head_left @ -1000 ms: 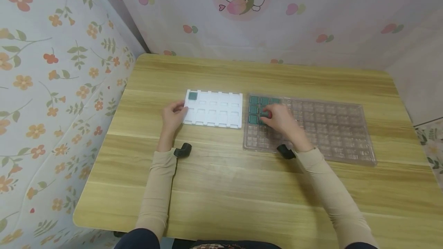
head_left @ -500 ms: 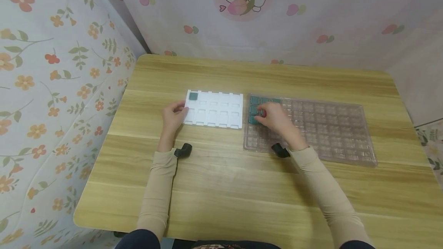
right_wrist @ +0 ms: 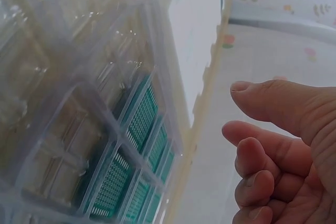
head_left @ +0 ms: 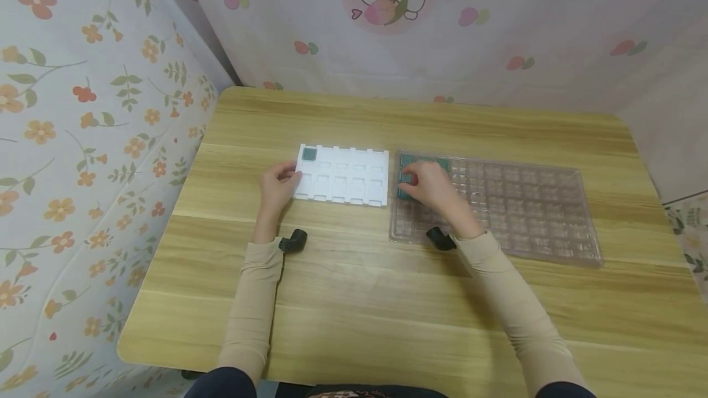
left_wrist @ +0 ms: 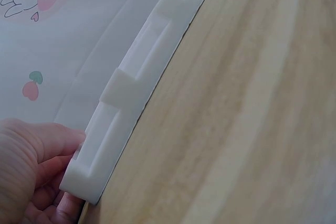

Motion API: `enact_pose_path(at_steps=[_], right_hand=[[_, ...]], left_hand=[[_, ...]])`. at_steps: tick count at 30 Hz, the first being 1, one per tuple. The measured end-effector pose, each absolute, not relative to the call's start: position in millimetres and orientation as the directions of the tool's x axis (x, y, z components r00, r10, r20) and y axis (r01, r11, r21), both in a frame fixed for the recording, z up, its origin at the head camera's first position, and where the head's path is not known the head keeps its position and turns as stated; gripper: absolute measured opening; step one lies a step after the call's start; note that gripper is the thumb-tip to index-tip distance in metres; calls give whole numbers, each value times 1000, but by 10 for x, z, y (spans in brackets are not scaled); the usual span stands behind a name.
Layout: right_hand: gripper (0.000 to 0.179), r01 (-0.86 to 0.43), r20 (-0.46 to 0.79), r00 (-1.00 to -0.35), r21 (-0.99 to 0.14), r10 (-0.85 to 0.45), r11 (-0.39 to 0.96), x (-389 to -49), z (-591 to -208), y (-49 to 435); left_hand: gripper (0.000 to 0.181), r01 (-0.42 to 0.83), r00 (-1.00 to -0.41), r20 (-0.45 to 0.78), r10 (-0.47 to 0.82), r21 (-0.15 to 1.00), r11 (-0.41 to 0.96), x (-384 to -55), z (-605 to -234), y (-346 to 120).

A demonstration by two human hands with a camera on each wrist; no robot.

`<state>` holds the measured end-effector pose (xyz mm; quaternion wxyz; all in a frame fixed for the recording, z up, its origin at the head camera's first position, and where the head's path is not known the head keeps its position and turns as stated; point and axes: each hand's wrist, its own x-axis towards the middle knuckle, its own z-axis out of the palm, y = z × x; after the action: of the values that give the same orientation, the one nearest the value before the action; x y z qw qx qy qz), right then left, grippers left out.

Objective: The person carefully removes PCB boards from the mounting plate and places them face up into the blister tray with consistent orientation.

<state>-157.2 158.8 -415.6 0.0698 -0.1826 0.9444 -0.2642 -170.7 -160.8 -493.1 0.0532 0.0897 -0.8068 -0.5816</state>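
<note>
My left hand [head_left: 278, 187] pinches the left edge of a white tray [head_left: 356, 189] with shallow pockets, its thumb on the rim in the left wrist view. One green square chip [head_left: 309, 154] lies in this tray's far left pocket. My right hand [head_left: 434, 188] hovers over the left end of a clear plastic tray [head_left: 531, 201]. In the right wrist view, thumb and index fingertip are apart with nothing between them, the other fingers loosely curled. Several green chips [right_wrist: 143, 119] with pale contact rows sit in that tray's pockets; the hand hides part of them in the head view.
Both trays lie side by side on a wooden table [head_left: 343, 300], a narrow gap between them. Black wrist camera mounts [head_left: 293, 241] stick out from both sleeves. Patterned curtains [head_left: 498, 29] hang behind and to the left of the table.
My right hand has moved left across the clear tray, toward its leftmost column of chips. The left hand and both trays have stayed in place.
</note>
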Motion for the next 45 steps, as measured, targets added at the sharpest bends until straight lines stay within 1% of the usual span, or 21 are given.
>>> enact_pose_path(at_steps=[6, 14, 24, 31, 45], right_hand=[[28, -295, -48, -925, -532, -377, 793, -1587, -4150, 1534], [26, -337, -6, -918, -518, -397, 786, -1620, -4143, 1439], [26, -341, 3, -910, -571, -414, 747, -1667, -4117, 1280], [28, -377, 25, -901, -537, -433, 754, -1700, -4095, 1168], [28, -375, 6, -892, -568, -452, 732, -1752, -4093, 973]], left_hand=[[30, -85, -978, -21, -205, 947, 309, -1702, -4924, -1605], [31, -91, -978, -29, -206, 950, 298, -1701, -4925, -1607], [30, -93, -977, -29, -210, 948, 304, -1697, -4929, -1615], [31, -89, -977, -27, -210, 952, 294, -1700, -4930, -1610], [31, -99, -977, -37, -210, 951, 292, -1707, -4936, -1612]])
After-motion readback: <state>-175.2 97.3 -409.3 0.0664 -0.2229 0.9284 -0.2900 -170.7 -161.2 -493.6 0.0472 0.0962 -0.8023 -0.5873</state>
